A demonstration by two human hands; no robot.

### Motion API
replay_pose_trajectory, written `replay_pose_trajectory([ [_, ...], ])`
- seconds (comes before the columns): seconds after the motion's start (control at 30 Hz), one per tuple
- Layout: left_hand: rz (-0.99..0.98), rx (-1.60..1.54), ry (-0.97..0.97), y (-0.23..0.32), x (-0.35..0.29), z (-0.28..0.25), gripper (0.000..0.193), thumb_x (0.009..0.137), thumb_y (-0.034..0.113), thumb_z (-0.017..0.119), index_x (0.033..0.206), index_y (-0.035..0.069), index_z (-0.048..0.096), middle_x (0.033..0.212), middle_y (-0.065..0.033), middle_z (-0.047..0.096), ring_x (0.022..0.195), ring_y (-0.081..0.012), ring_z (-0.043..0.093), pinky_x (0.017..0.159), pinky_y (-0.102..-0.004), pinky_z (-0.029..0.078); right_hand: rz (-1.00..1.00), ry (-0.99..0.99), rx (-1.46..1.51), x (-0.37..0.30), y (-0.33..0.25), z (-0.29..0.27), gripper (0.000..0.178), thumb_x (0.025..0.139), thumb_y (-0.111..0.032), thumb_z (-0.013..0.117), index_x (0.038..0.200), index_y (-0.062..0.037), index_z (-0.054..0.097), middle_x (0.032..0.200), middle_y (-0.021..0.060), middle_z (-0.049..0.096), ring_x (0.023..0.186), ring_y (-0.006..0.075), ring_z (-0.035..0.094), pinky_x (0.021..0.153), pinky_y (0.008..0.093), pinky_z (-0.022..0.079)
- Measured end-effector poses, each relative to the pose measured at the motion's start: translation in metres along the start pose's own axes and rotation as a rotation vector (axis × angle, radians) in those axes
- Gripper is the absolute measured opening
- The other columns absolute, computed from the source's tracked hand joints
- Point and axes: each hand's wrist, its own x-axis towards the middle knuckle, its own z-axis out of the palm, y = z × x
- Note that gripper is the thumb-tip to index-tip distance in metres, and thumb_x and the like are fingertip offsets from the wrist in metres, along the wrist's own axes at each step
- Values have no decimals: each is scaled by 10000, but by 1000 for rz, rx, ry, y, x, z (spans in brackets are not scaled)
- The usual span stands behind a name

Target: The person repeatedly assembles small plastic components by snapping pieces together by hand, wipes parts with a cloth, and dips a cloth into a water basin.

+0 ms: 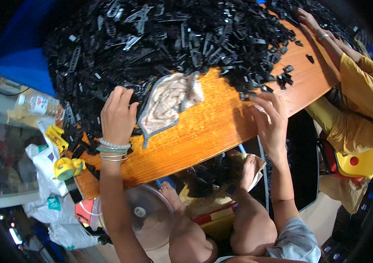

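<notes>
A large heap of small black plastic parts covers the far side of the wooden table. My left hand, with beads and bangles at the wrist, is at the heap's near left edge. Its fingers are bent down and closed, and what they hold is hidden. Right of it lies a crumpled light cloth with a striped border. My right hand hovers over the table's near right edge, its fingers curled together beside a few loose black pieces. Whatever is in its fingertips is too small to name.
A co-worker's hand reaches into the heap at the far right. A yellow tool, a plastic bottle and white bags are at the left. Below are a round translucent tub and, at right, a yellow stool.
</notes>
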Motion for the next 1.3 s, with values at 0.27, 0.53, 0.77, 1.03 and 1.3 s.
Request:
replay_pose_trajectory([
  [0.27, 118, -155, 74, 60, -12, -14, 240, 728, 1, 689, 945, -9, 588, 982, -140, 580, 888, -312, 569, 779, -404, 472, -64, -26, -218, 8, 21, 17, 251, 765, -69, 721, 1011, -66, 666, 1013, 69, 626, 966, 257, 559, 829, 380, 406],
  [0.53, 76, -462, -144, 97, -34, -8, 368, 727, 54, 746, 1056, -17, 599, 1009, -143, 562, 954, -310, 534, 857, -406, 449, -57, 38, -166, -1, 19, 18, 233, 780, -24, 703, 1000, -48, 630, 1026, 84, 634, 956, 267, 567, 815, 368, 386],
  [0.77, -74, -547, -138, 77, -46, -5, 336, 683, 19, 782, 990, -18, 652, 983, -148, 597, 937, -318, 572, 825, -385, 470, 131, 69, 334, -14, -4, 13, 200, 882, 42, 623, 1075, -6, 599, 978, 73, 610, 873, 107, 563, 686, 235, 451],
  [1.03, -41, -437, -61, 93, -54, -21, 294, 681, -17, 744, 953, -11, 632, 930, -129, 566, 881, -310, 544, 780, -396, 448, 264, 11, 657, -30, -16, 18, 232, 975, -24, 524, 1203, 1, 564, 1041, 65, 556, 845, 96, 551, 754, 216, 466],
  [1.3, -159, -513, 22, 89, -85, -45, 328, 658, -52, 723, 942, 38, 584, 958, -114, 532, 872, -312, 546, 764, -399, 458, 439, -156, 925, -27, -33, 27, 237, 1039, -178, 458, 1146, -28, 607, 709, -6, 561, 547, 28, 448, 493, 159, 350],
])
